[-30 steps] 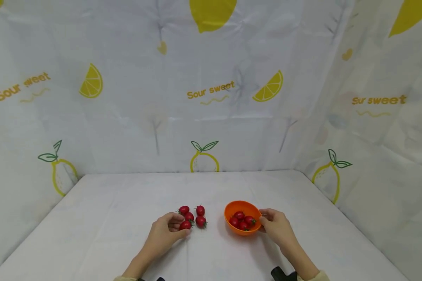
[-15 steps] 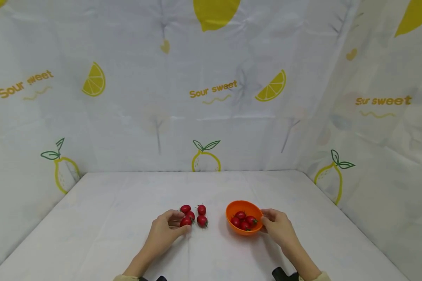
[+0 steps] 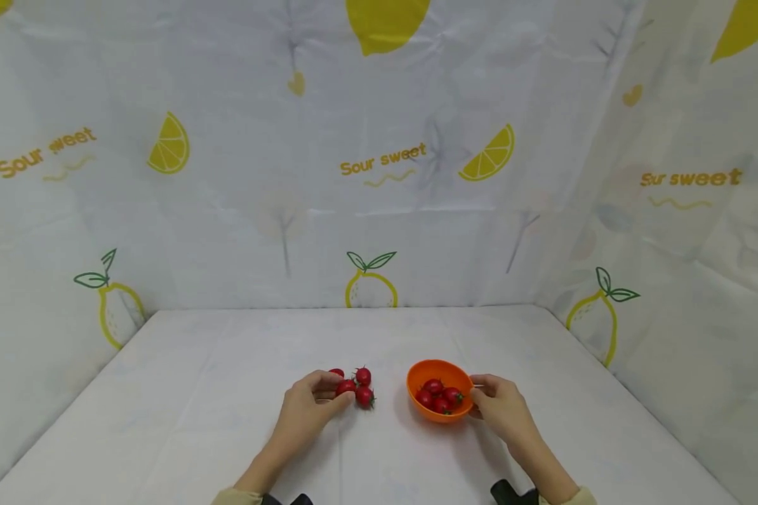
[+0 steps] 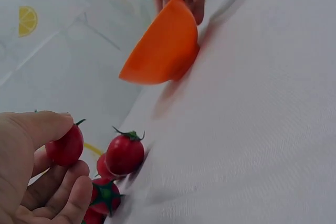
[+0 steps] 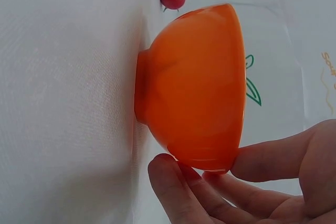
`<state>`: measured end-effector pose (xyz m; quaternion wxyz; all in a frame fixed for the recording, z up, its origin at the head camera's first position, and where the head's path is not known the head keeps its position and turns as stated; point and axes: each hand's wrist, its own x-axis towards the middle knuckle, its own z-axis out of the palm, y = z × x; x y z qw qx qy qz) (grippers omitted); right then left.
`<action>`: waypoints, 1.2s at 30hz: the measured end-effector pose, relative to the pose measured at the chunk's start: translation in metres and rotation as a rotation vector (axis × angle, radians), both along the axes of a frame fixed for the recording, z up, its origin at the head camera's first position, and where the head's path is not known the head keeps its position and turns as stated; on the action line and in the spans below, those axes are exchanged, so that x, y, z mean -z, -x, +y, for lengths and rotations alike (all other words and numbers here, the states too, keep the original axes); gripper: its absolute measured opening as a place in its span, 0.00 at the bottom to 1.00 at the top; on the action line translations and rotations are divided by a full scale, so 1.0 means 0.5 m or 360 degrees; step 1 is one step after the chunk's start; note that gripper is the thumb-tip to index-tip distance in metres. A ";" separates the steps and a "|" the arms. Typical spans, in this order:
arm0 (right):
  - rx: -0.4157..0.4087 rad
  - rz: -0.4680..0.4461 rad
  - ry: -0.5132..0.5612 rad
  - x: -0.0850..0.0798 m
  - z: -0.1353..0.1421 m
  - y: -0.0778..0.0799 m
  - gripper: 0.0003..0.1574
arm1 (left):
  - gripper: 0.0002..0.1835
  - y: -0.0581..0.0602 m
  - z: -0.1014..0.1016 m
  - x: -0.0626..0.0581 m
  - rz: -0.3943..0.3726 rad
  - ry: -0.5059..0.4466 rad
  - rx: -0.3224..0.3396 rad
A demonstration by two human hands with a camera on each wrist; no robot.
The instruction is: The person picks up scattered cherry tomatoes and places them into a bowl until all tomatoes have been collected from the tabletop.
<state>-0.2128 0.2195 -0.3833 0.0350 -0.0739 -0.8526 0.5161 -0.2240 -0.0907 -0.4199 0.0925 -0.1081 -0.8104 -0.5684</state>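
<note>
Pinched between the thumb and fingers of my left hand is a red cherry tomato, held just over the other tomatoes. On the white cloth, close by these fingers, lie more cherry tomatoes with green stems; my hand partly covers one of them in the head view. To their right, an orange bowl stands upright with several cherry tomatoes inside. My right hand grips the bowl's right side, thumb at the rim and fingers against the outer wall.
A white cloth covers the table. Behind and at both sides hangs a white curtain printed with lemons and lettering. Black straps or mounts show at both wrists.
My left hand has shifted right and slightly away from me, carrying the pinched tomato from the cluster's left side. The right hand and bowl look unchanged; the head view shifted slightly.
</note>
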 end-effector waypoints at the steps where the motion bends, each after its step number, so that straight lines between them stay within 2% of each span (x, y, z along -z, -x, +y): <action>1: -0.0001 0.0000 0.0001 0.000 0.000 0.000 0.19 | 0.18 0.002 0.007 -0.004 0.0010 0.0001 -0.0009; 6: 0.0002 0.0007 -0.0003 -0.001 0.003 -0.001 0.19 | 0.18 0.011 0.043 -0.025 0.0077 -0.0015 0.0002; 11: -0.0007 0.0018 0.0020 -0.001 0.005 -0.002 0.19 | 0.18 0.018 0.087 -0.039 0.0127 -0.0026 0.0099; 20: 0.0003 0.0011 0.0010 -0.002 0.001 0.000 0.19 | 0.17 0.022 0.153 -0.042 0.0124 -0.0002 0.0231; 27: 0.0002 0.0016 0.0003 -0.006 -0.003 -0.002 0.19 | 0.20 0.022 0.176 -0.035 0.0116 -0.0024 0.0255; 36: 0.0000 0.0012 -0.0007 -0.005 -0.004 -0.005 0.19 | 0.20 0.023 0.185 -0.032 0.0138 -0.0020 0.0264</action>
